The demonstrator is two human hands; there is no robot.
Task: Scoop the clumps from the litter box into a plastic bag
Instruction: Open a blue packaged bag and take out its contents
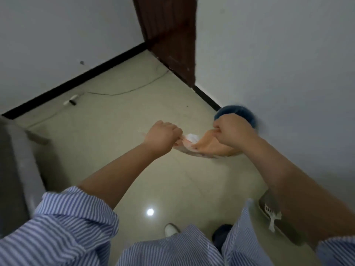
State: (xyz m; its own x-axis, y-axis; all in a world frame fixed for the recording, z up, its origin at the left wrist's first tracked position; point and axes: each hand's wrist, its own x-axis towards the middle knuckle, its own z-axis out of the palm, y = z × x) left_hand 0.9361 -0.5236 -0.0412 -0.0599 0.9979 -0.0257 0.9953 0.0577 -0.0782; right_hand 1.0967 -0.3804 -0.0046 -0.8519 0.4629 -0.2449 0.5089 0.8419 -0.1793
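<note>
While both fists, left hand and right hand, pinch the orange bag stretched mid-frame, scooping looks unstarted. No litter box shows, so the whole job seems left.

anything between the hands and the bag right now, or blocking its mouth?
Nothing visible. The left hand and right hand both already grip the orange plastic bag, pulling it between them above the floor. Something white shows at the bag; motion blur hides what it is. No litter box is identifiable.

pale walls, beige glossy floor, dark wooden door.
</note>
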